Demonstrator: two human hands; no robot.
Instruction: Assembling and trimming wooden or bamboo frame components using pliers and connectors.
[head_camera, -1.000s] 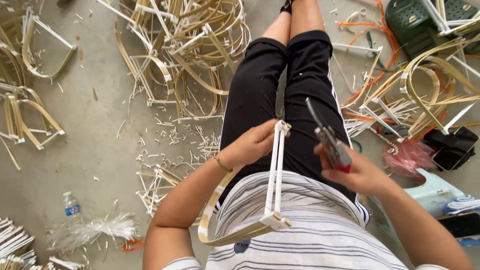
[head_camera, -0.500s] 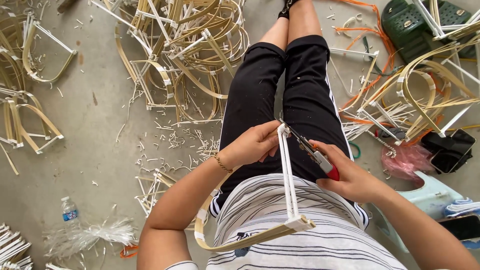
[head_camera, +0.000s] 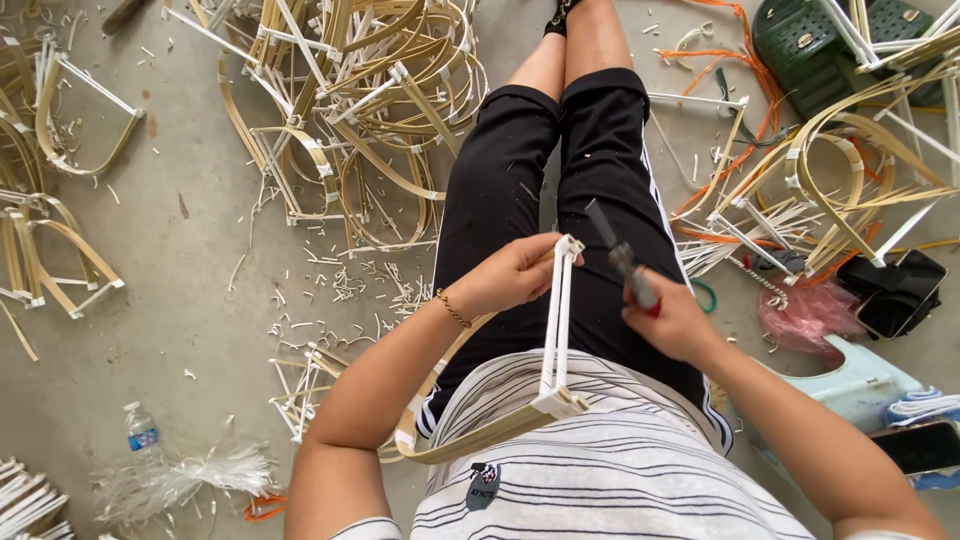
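Observation:
I sit on the floor with my legs in black trousers stretched out ahead. My left hand (head_camera: 510, 275) grips the far end of a bow-shaped frame (head_camera: 553, 345) made of two white rods and a curved tan bamboo strip, which rests on my lap. My right hand (head_camera: 672, 318) holds red-handled pliers (head_camera: 622, 262), their dark jaws pointing up and left, just right of the frame's top end and slightly apart from it.
A heap of similar bamboo frames (head_camera: 350, 100) lies ahead on the left, more at the right (head_camera: 850, 170) and far left (head_camera: 50, 200). White offcuts (head_camera: 340, 285) litter the concrete. A water bottle (head_camera: 142, 432), a green basket (head_camera: 810, 45) and a pink bag (head_camera: 805, 320) lie nearby.
The pliers swung in to the frame's top end, then drew back a little to the right. The frame turned more upright on my lap.

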